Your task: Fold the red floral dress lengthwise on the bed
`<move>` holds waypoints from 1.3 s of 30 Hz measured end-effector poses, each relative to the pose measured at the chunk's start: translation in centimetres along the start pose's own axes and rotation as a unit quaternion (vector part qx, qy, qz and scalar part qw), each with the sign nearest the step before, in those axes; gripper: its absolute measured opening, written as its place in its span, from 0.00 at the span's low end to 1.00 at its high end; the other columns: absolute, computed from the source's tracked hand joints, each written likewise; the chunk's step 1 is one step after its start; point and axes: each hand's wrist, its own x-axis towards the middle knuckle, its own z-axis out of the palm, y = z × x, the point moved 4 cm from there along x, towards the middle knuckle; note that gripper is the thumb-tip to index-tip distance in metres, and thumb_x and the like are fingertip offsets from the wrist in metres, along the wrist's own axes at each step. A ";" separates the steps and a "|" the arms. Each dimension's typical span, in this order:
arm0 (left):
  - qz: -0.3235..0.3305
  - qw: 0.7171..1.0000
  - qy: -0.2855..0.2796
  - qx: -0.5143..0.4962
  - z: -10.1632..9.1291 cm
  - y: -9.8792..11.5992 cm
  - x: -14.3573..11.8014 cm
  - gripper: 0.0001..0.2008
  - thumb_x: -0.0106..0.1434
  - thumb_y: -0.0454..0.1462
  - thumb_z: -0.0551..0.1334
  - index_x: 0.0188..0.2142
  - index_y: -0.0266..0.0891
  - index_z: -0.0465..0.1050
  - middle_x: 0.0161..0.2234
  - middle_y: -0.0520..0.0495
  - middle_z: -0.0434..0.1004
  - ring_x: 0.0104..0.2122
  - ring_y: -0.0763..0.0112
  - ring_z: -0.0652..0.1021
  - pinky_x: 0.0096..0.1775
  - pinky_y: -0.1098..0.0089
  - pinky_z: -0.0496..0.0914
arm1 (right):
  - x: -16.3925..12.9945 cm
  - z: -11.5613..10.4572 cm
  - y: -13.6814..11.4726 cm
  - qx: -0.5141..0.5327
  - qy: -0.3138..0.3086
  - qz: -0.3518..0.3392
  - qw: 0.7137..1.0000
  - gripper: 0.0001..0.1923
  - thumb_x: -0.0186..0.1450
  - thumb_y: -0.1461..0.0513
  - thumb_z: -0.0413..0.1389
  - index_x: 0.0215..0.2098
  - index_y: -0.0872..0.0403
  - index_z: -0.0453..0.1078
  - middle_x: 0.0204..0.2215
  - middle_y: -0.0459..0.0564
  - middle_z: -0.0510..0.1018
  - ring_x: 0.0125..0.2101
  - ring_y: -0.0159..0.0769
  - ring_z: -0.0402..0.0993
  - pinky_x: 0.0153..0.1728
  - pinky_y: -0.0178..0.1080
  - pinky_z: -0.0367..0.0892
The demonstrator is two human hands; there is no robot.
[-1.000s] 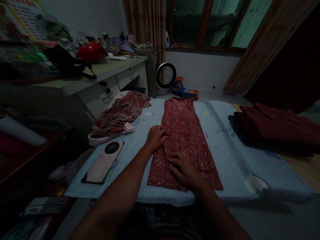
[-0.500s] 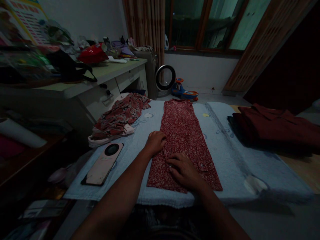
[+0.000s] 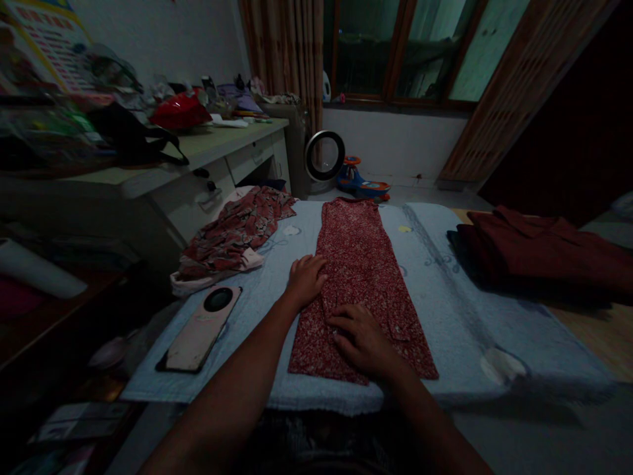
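Head view, looking forward and down (close), seemingly dim table [image 3: 445, 290]

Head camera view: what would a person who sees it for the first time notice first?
The long red floral-print dress lies flat in the middle of the pale blue towel-like cloth, with the left hand on its left edge and the right hand pressing its lower part. Left of it lies a pink phone with a round black camera, and a dark red folded garment sits at the right.
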 end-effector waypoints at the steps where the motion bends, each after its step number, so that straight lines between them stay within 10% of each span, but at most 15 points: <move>1: 0.004 1.000 -0.003 0.004 0.0 0.2 -0.1 0.21 0.66 0.40 0.58 0.59 0.47 0.67 0.63 0.46 0.66 0.64 0.55 0.61 0.64 0.47 0.51 | 0.0 0.0 -0.1 0.001 -0.001 0.000 1.000 0.17 0.66 0.65 0.56 0.54 0.49 0.73 0.50 0.53 0.74 0.50 0.43 0.67 0.54 0.51 0.62; 11: -0.022 0.999 0.004 0.043 0.9 0.2 0.2 0.19 0.67 0.40 0.59 0.57 0.50 0.67 0.64 0.46 0.65 0.64 0.49 0.60 0.63 0.41 0.49 | 0.1 -0.3 -0.3 0.003 -0.008 0.008 1.000 0.16 0.67 0.64 0.56 0.53 0.50 0.73 0.50 0.53 0.74 0.50 0.43 0.67 0.54 0.51 0.62; 18: 0.018 0.998 0.065 0.001 -0.8 1.6 -0.3 0.15 0.65 0.36 0.59 0.51 0.45 0.73 0.59 0.46 0.69 0.59 0.57 0.66 0.61 0.55 0.58 | 0.0 -0.3 -0.4 0.025 0.004 0.000 1.000 0.18 0.66 0.65 0.56 0.54 0.51 0.72 0.51 0.53 0.75 0.52 0.43 0.68 0.56 0.51 0.62; 28: 0.129 0.991 -0.040 -0.020 -1.7 6.8 -5.9 0.11 0.67 0.30 0.57 0.46 0.40 0.73 0.52 0.45 0.75 0.54 0.61 0.72 0.59 0.57 0.63 | -0.8 -2.3 1.9 0.132 0.274 0.066 0.950 0.12 0.67 0.65 0.49 0.45 0.51 0.73 0.41 0.51 0.77 0.43 0.39 0.73 0.47 0.43 0.68; 39: 0.221 0.966 -0.093 -0.097 0.3 9.4 -8.8 0.15 0.68 0.34 0.59 0.54 0.40 0.69 0.55 0.44 0.74 0.58 0.62 0.71 0.61 0.56 0.62 | 0.2 -6.0 4.7 0.230 0.270 0.208 0.912 0.15 0.66 0.54 0.50 0.41 0.53 0.76 0.41 0.50 0.80 0.44 0.42 0.74 0.50 0.44 0.66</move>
